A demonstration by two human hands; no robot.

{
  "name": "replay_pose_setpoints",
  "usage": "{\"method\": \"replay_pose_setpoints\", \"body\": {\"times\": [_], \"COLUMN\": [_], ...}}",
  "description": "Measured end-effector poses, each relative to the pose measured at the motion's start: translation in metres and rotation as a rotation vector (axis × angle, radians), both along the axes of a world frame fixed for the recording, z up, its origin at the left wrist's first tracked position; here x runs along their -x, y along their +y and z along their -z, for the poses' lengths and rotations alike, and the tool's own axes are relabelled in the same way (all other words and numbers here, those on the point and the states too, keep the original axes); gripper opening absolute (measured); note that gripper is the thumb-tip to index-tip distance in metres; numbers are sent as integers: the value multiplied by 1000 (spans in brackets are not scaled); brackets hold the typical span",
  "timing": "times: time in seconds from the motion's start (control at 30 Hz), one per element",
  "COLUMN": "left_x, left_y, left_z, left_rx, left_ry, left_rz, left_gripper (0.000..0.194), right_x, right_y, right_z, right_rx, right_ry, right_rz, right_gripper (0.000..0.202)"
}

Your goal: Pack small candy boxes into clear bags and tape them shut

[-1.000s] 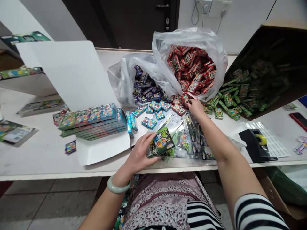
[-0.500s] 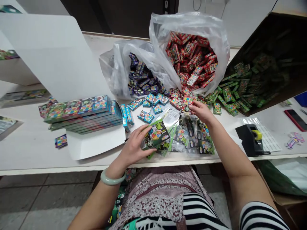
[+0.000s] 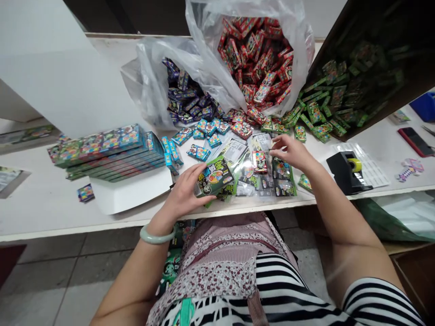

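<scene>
My left hand (image 3: 186, 185) is closed on a black and green printed packet (image 3: 215, 176), thumb below and fingers along its upper edge. Under and beside it, more black and green packets (image 3: 283, 181) in clear plastic are spread out. A small red box (image 3: 260, 162) lies on these packets. Just right of that box is my right hand (image 3: 288, 151), its curled fingers apart and nothing visible between them. Several small blue boxes (image 3: 199, 152) lie beyond the left hand. One small green box (image 3: 305, 182) sits by my right forearm.
Clear plastic bags hold purple boxes (image 3: 190, 99) and red boxes (image 3: 254, 59) at the back. A dark carton (image 3: 377, 54) spills green boxes. Stacked long boxes (image 3: 108, 151) stand left by a white cardboard flap (image 3: 136, 194). A tape dispenser (image 3: 345, 174) and phone (image 3: 415, 141) are right.
The red box that my right hand held now lies on the packets, and that hand has come off it. My left hand keeps the packet. The view has shifted slightly.
</scene>
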State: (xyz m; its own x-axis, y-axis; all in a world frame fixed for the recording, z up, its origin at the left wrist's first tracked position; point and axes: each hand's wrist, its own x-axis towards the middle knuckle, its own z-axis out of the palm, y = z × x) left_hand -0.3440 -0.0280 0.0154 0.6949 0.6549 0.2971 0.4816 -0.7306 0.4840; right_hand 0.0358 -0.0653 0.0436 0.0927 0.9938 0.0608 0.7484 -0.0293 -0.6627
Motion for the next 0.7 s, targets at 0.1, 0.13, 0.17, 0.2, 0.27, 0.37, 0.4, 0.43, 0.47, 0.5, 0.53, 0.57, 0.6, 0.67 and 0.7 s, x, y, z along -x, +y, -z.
{"method": "replay_pose_setpoints", "body": {"times": [0.1, 0.13, 0.17, 0.2, 0.27, 0.37, 0.4, 0.43, 0.47, 0.5, 0.53, 0.57, 0.6, 0.67, 0.7], "left_x": [0, -1, -3, -5, -8, -8, -8, -8, -9, -10, -11, -12, -13, -16, -17], "left_y": [0, 1, 1, 1, 1, 0, 0, 0, 0, 0, 0, 0, -1, -2, -2], "left_z": [1, 2, 2, 2, 1, 1, 2, 2, 3, 3, 3, 2, 0, -3, -5], "left_rx": [13, 22, 33, 41, 48, 30, 27, 29, 36, 44, 51, 55, 60, 78, 94], "left_ry": [-1, 13, 30, 48, 74, 75, 74, 76, 81, 88, 93, 99, 109, 129, 136], "left_rz": [-25, -27, -25, -21, -16, -9, -2, 8, 22, 37, 52, 65, 79, 117, 142], "left_gripper": [99, 101, 103, 104, 104, 101, 100, 100, 100, 101, 103, 103, 103, 101, 99], "right_x": [0, 4, 8, 12, 21, 31, 34, 37, 40, 43, 46, 49, 52, 56, 58], "right_y": [-1, 0, 1, 1, -2, -18, -24, -29, -34, -37, -38, -37, -35, -30, -26], "right_z": [15, 20, 23, 24, 21, 0, -9, -18, -25, -31, -35, -38, -39, -39, -39], "right_rx": [72, 101, 117, 114, 24, -199, -235, -230, -205, -168, -128, -95, -69, -35, -24], "right_ry": [-172, -223, -261, -276, -238, -92, -62, -55, -65, -92, -128, -165, -199, -252, -271], "right_rz": [-239, -275, -289, -294, -303, -339, -372, -428, -490, -548, -596, -626, -641, -659, -670], "right_gripper": [78, 86, 88, 84, 72, 68, 69, 69, 68, 68, 68, 69, 69, 68, 67]}}
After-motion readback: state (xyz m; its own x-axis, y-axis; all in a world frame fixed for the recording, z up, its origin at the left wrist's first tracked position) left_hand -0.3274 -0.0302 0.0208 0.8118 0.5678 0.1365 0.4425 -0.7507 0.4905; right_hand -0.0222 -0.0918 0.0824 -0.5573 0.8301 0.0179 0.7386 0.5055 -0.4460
